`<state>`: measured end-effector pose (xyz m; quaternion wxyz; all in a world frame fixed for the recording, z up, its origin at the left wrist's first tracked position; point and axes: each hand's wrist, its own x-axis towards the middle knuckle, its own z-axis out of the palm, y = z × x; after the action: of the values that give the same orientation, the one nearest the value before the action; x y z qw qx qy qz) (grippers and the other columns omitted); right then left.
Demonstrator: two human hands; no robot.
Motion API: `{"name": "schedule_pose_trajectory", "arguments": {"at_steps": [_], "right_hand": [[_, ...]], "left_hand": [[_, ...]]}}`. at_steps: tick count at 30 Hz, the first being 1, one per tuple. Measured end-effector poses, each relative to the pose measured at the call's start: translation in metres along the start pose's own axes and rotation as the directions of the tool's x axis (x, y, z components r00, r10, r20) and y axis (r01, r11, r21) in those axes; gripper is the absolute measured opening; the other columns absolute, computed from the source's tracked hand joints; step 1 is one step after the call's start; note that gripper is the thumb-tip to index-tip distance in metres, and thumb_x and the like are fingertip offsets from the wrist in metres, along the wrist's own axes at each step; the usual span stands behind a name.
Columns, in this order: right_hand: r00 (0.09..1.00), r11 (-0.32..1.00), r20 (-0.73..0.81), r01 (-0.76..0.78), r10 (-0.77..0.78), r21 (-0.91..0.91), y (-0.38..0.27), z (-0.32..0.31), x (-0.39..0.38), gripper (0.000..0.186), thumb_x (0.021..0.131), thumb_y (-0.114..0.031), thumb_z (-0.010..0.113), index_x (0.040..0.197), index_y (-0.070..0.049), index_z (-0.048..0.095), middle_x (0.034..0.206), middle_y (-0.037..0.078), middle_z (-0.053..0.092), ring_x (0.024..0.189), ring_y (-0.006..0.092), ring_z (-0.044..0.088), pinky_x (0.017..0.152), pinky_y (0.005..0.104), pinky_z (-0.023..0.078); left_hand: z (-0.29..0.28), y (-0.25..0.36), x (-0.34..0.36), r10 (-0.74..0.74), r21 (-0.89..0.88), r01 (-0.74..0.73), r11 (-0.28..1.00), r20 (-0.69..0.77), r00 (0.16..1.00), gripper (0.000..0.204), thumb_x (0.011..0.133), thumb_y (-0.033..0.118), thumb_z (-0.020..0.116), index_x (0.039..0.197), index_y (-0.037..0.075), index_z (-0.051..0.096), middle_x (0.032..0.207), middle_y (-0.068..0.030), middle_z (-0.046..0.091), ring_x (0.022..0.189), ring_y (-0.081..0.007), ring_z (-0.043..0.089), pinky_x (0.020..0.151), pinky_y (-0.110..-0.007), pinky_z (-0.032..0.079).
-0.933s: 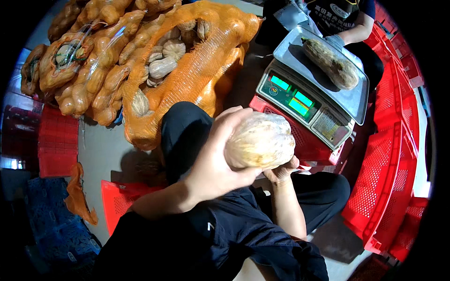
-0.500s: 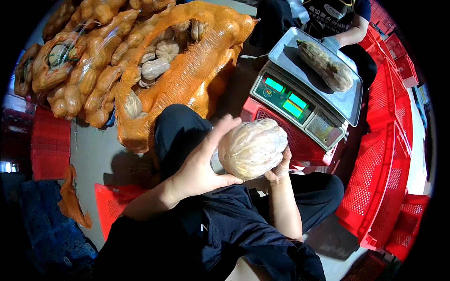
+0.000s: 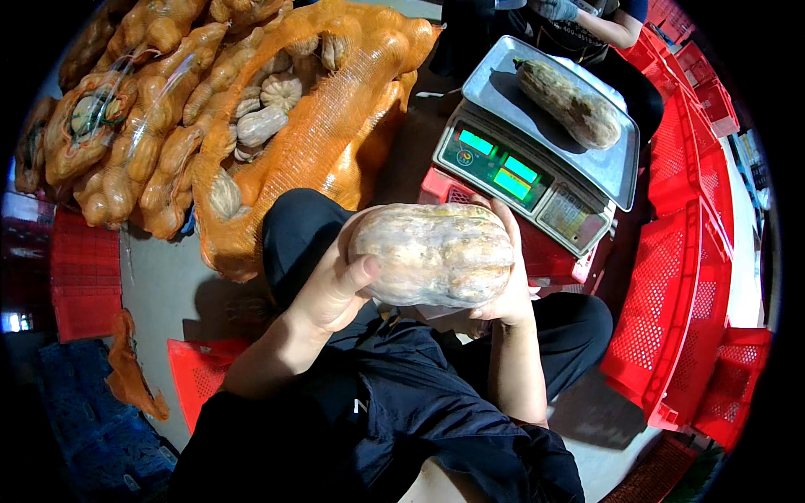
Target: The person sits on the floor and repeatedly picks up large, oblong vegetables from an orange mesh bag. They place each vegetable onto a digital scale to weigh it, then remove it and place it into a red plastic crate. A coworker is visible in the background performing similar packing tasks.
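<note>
A pale tan, ribbed pumpkin [image 3: 432,256] lies lengthwise between my two hands, raised over my lap. My left hand [image 3: 335,285] grips its left end, the thumb pressed on the near face. Around the right end curl the fingers of my right hand [image 3: 510,281], partly hidden behind it. Just beyond, a longer, darker pumpkin [image 3: 570,103] rests on the metal pan [image 3: 622,180] of a digital scale [image 3: 503,172] with lit green displays. To the left, an orange mesh sack [image 3: 314,168] gapes, showing several ribbed pumpkins [image 3: 262,126] inside.
More filled mesh sacks [image 3: 126,159] are piled at the far left. Red plastic crates [image 3: 646,327] line the right side, and another red crate [image 3: 197,373] stands by my left arm. Blue crates [image 3: 84,419] sit at lower left. Beyond the scale sits another person with a gloved hand [image 3: 555,9].
The pumpkin has turned from end-on to lengthwise across my hands. My left hand has closed on its end. The other person's gloved hand has drawn away from the scale pan.
</note>
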<state>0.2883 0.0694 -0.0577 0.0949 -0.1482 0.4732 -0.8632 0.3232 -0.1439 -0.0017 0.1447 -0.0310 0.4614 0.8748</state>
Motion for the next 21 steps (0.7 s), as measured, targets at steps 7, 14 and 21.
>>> {"name": "schedule_pose_trajectory", "arguments": {"at_steps": [7,14,21], "right_hand": [[0.998,0.998,0.031,-0.061,0.06,0.03,-0.008,0.006,-0.001,0.137,0.036,-0.02,0.094,0.145,-0.003,0.013,0.14,0.017,0.037,0.129,0.0274,0.037,0.107,0.0404,0.03],[0.967,0.97,0.227,0.16,-0.116,-0.182,-0.011,0.008,0.006,0.131,0.037,-0.026,0.094,0.142,-0.003,0.019,0.144,0.021,0.029,0.132,0.0319,0.033,0.108,0.0438,0.027],[0.863,0.924,0.503,0.159,0.041,-0.347,-0.023,0.052,0.042,0.113,0.042,-0.018,0.091,0.137,0.0,0.031,0.14,0.017,0.037,0.132,0.0278,0.034,0.109,0.0386,0.026]], "left_hand": [[-0.008,0.0,-0.006,0.203,0.326,-0.205,0.923,0.039,0.978,0.103,0.06,0.033,0.084,0.138,0.0,0.025,0.129,-0.0139,0.042,0.122,-0.0222,0.042,0.104,-0.035,0.033],[-0.024,-0.004,-0.008,0.345,0.228,-0.394,0.89,0.227,0.911,0.11,0.056,0.029,0.088,0.138,0.0,0.022,0.143,-0.0201,0.028,0.132,-0.0291,0.032,0.109,-0.041,0.027],[-0.056,0.027,-0.055,0.107,0.125,-0.122,0.985,0.118,0.987,0.109,0.057,0.019,0.087,0.14,-0.003,0.02,0.141,-0.0158,0.031,0.133,-0.0256,0.031,0.11,-0.038,0.024]]}}
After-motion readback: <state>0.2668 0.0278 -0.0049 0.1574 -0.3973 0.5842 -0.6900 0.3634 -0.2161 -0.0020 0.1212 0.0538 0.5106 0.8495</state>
